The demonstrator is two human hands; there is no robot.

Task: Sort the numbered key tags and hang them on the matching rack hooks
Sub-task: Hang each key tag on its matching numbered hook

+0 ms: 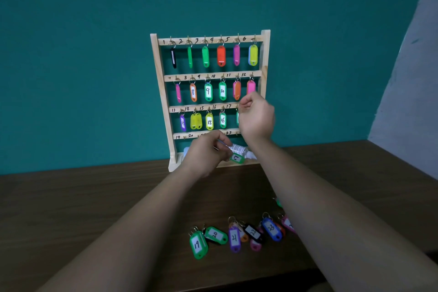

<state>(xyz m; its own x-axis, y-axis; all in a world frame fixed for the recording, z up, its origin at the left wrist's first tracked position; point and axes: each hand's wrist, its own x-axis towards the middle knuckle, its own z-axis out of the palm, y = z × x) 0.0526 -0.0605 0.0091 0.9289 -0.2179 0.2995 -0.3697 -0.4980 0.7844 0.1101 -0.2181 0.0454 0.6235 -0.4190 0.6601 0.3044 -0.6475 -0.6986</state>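
The green tag (pixel 237 158), just below frame centre at the foot of the rack (pixel 160 78), looks light, stiff and slick, so it is best held by its body with the ring left free. The left hand (pixel 205 156) pinches it. The right hand (pixel 256 116) is curled at the right end of row 3; I cannot tell whether it holds anything.

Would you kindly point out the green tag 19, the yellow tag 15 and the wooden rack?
green tag 19 (pixel 197 244), head view, on its white label.
yellow tag 15 (pixel 209 122), head view, on its white label.
wooden rack (pixel 159 73), head view, on its left upright.
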